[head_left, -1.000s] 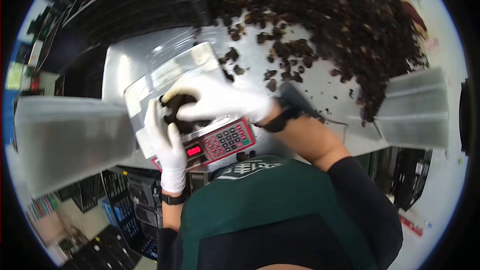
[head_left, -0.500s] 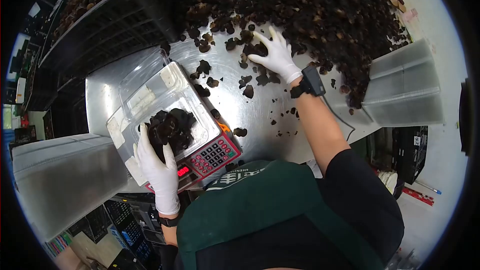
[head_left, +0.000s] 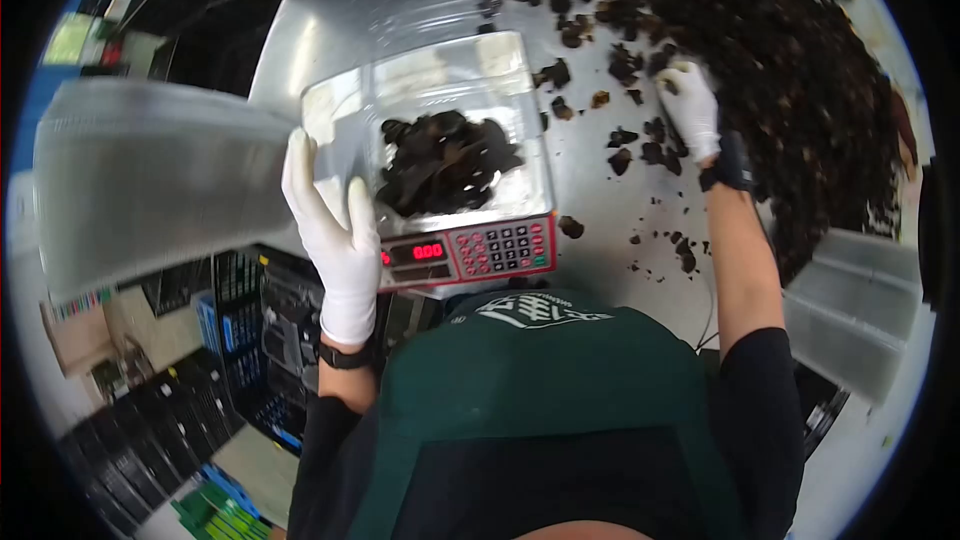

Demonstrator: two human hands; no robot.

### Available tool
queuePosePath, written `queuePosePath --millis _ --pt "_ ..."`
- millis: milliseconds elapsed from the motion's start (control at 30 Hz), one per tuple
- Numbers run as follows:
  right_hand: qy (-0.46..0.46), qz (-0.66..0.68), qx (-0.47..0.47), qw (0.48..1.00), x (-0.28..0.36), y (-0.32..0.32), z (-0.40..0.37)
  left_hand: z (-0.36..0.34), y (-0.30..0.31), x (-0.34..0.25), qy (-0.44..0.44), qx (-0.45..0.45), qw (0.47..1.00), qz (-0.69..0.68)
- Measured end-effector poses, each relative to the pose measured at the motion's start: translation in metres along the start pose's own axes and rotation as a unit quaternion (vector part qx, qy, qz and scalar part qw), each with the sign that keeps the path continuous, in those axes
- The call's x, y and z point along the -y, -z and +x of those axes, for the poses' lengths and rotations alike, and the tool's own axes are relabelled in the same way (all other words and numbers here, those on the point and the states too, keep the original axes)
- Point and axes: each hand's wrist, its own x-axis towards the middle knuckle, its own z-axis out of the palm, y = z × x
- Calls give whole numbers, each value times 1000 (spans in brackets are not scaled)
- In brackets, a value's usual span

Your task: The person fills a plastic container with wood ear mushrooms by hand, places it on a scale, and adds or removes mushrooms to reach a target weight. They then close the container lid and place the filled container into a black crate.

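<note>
A heap of dark wood ear mushrooms [head_left: 445,162] sits in a clear plastic tray [head_left: 515,205] on a digital scale [head_left: 505,252] with a red keypad panel. Its red display reads 0.00. Beside the left side of the scale is my left hand [head_left: 335,240], white-gloved, fingers apart, holding nothing. My right hand [head_left: 690,110], also gloved, is at the edge of a large pile of wood ear mushrooms [head_left: 800,90]. Its fingers are curled in, with dark pieces close by; what they hold is hidden.
Loose wood ear pieces [head_left: 620,160] and crumbs lie on the metal table [head_left: 590,210]. A translucent bin [head_left: 170,180] stands at the left, another translucent bin [head_left: 855,310] at the right. Black crates [head_left: 130,440] are stacked below on the left.
The view has turned, shifting scale and table. My right hand has gone from spread fingers over loose pieces to curled fingers. My left hand has come off the heap to the scale's left side.
</note>
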Motion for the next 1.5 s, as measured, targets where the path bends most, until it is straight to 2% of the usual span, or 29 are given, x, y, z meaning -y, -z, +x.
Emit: queuePosePath --millis 67,133,167,200,233,300,367,400,433,467,533,567,600,633,733,767,833,867,933,1033,1067,1100,1200,1233,1300,1433,1500 --pt "10 29 -35 999 -25 -4 16 3 15 -1 41 -29 999 -6" --pt "-130 6 52 990 -47 -1 26 2 28 7 47 -55 997 4" --pt "-175 39 86 980 -52 6 29 0 34 10 48 -64 997 5" --pt "-172 89 64 979 -60 6 26 -2 40 13 48 -72 996 7" --pt "-235 144 74 958 -53 13 26 -5 46 15 48 -81 995 10" --pt "-270 136 90 949 -8 41 30 -10 57 17 70 -93 993 18" --pt "-189 222 54 955 24 51 28 -13 63 22 75 -97 992 21" --pt "-120 258 36 958 50 58 28 -13 64 25 75 -96 992 15" --pt "-124 317 63 938 86 69 27 -12 65 24 76 -88 993 17" --pt "-74 349 53 933 124 77 25 -10 64 23 75 -79 994 17" --pt "-86 414 111 899 202 104 18 -6 59 20 64 -56 996 8" --pt "-56 433 133 890 224 101 15 -4 53 14 69 -43 996 -27" --pt "43 434 95 895 236 83 13 -3 43 10 57 -28 997 -40" --pt "64 475 98 872 255 75 8 -4 33 6 46 -14 997 -53" --pt "184 393 125 892 286 52 0 -5 10 -12 -66 60 996 4" --pt "230 250 91 936 288 44 -7 -6 1 -14 -61 94 993 -28" --pt "231 161 115 953 294 48 -12 -12 -21 5 -73 127 989 -1" --pt "231 173 115 950 294 52 -14 -16 -27 10 -102 115 986 60" --pt "229 198 113 946 291 65 -12 -14 -27 6 -93 112 989 39" --pt "177 259 111 943 281 82 -9 -11 -20 1 -70 131 989 -24" --pt "189 307 93 928 269 76 -6 -8 -16 0 -60 141 987 -50" --pt "141 389 146 899 268 90 -3 -5 -10 -3 -46 154 984 -73" --pt "47 439 189 877 252 96 2 3 8 -5 -15 169 974 -153" --pt "-17 459 209 863 248 99 1 7 17 -5 -3 169 978 -123" --pt "-6 480 158 863 239 95 -1 13 26 5 13 123 987 -106" --pt "-65 561 180 805 234 95 -7 33 45 12 69 89 988 -107" --pt "-67 541 173 820 236 92 -10 41 48 14 44 78 990 -105"
